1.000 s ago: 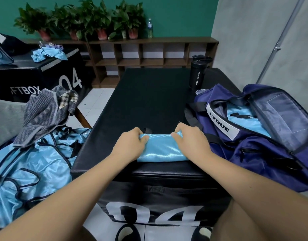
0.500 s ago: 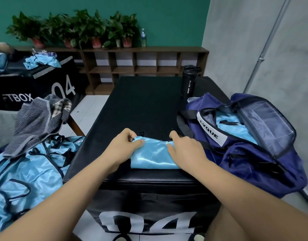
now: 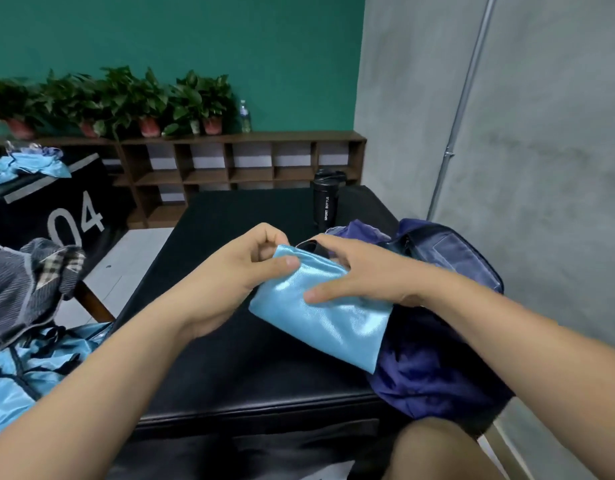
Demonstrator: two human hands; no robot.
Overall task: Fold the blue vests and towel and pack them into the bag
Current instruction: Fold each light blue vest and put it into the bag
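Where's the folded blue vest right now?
Head view, centre-right: the folded vest is held above the black box by the left hand and right hand, at the left edge of the navy bag.

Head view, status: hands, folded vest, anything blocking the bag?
Left hand pinches folded vest by a corner; right hand grips its top edge. Vest held beside bag, not in. Bag mouth mostly behind hands.

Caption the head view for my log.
Left hand and right hand hold a folded blue vest by the navy bag.
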